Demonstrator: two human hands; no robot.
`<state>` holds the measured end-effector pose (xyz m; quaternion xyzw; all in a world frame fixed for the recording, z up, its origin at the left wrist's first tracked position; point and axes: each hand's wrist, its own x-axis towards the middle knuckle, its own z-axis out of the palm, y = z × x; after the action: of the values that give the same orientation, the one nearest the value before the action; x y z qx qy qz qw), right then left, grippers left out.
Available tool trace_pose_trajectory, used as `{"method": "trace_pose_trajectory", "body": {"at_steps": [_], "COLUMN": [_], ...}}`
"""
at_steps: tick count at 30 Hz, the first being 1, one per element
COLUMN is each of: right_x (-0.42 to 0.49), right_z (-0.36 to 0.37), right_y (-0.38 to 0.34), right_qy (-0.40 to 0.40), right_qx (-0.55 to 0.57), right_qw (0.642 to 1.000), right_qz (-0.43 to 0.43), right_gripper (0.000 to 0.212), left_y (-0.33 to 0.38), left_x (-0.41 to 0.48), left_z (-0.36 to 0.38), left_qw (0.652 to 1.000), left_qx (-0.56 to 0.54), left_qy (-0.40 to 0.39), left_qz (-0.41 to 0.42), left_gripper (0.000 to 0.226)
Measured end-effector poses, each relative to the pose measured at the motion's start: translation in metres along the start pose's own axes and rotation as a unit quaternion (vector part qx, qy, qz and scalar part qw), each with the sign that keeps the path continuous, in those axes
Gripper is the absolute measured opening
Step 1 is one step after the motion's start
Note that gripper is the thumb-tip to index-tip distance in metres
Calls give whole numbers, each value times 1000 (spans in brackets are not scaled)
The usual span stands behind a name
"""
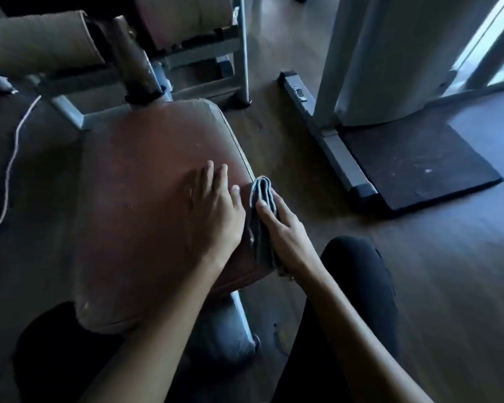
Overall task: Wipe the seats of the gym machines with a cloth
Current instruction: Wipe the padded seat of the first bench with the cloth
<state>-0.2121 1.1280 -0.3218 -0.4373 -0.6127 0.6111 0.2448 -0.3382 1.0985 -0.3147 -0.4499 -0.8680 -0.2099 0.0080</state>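
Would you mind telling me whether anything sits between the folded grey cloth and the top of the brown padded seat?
Only the left hand, resting flat on the brown padded seat right beside the folded grey cloth, which the right hand presses against the seat's right edge.

Seat [146, 199] was a worn reddish-brown padded cushion, edges faded pale, scuffed at its far right corner, lying flat. Cloth [263, 225] was grey-blue, folded into a long strip, draped over the seat's right edge near its middle, hanging down the side.
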Motion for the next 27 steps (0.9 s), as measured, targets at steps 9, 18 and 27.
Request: {"method": "trace_pose_trajectory", "body": {"at_steps": [9, 18, 27], "right_x": [35, 103, 120], "right_z": [-11, 4, 12], "right_y": [8, -13, -17], "right_qy": [-133, -131, -123], "right_qx": [91, 48, 21], "right_qw": [987, 990, 992], "right_qz": [8, 4, -12], "right_gripper": [50, 73, 56], "left_y": [4, 5, 4], "left_x": [-1, -2, -3], "left_z": [1, 1, 5], "left_qw": [998, 997, 992], "left_qx": [41, 59, 83], "left_qy": [19, 22, 26], "left_qz": [-49, -53, -90], "left_gripper": [56, 64, 60]}}
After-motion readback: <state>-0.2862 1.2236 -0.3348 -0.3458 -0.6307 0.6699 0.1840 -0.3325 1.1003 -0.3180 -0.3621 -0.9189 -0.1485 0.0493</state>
